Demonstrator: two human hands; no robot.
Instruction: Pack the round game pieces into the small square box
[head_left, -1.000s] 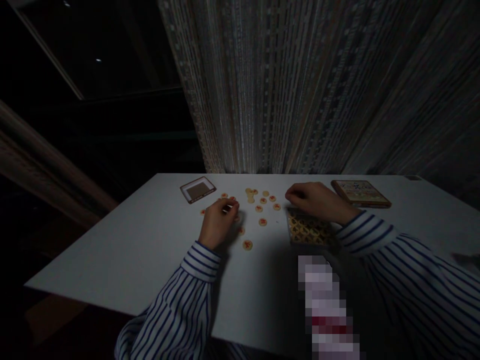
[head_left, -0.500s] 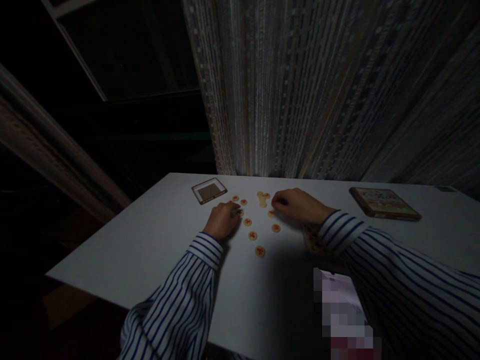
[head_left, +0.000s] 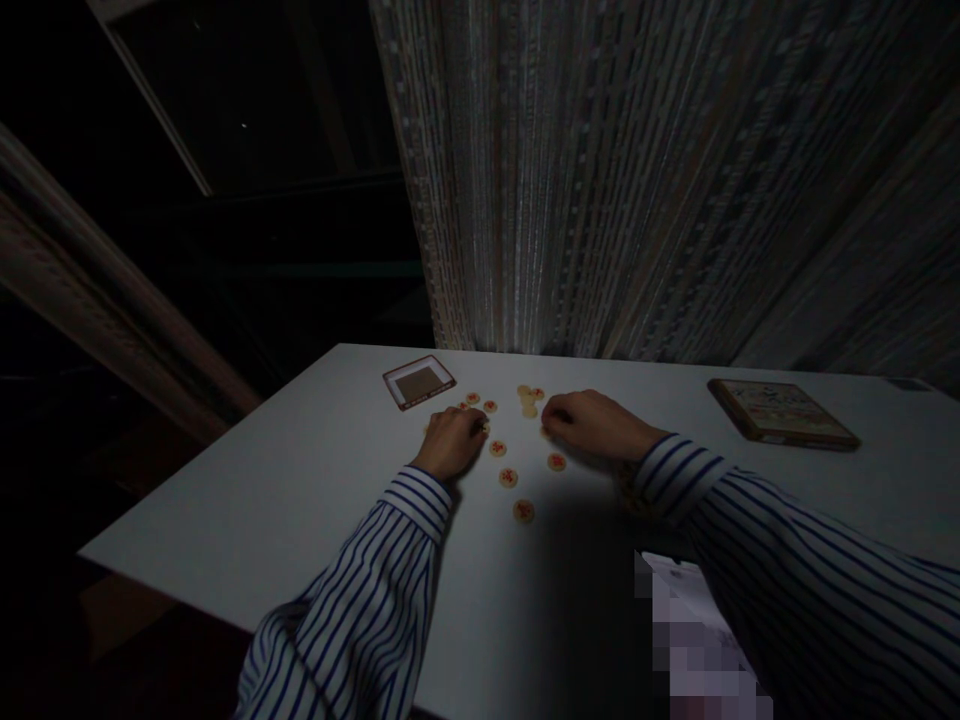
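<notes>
Round pale xiangqi pieces with red characters lie on the white table (head_left: 300, 470). My left hand (head_left: 452, 442) is closed, its fingertips pinched at a xiangqi piece (head_left: 486, 429) that they partly cover. Across from it, my right hand (head_left: 596, 422) also has its fingers curled together, at the edge of another piece (head_left: 545, 433) that is mostly hidden. A slanting row of pieces, with one piece (head_left: 508, 478) in its middle, runs toward me between the hands. Beyond my right fingertips sits a small cluster of blank-faced pieces (head_left: 529, 410) beside a red-marked one (head_left: 538, 394).
A brown-edged card or lid (head_left: 420, 382) lies at the back left. On the right rests a flat box (head_left: 784, 412). Under my right forearm are more pieces (head_left: 634, 490), partly hidden, and nearer me a phone (head_left: 697, 600) with a blurred screen. A curtain (head_left: 570, 200) hangs behind the table.
My left hand has shifted slightly right, and pieces beside it on its left now show. The right hand stays by the same piece. The whole view has shifted a little.
</notes>
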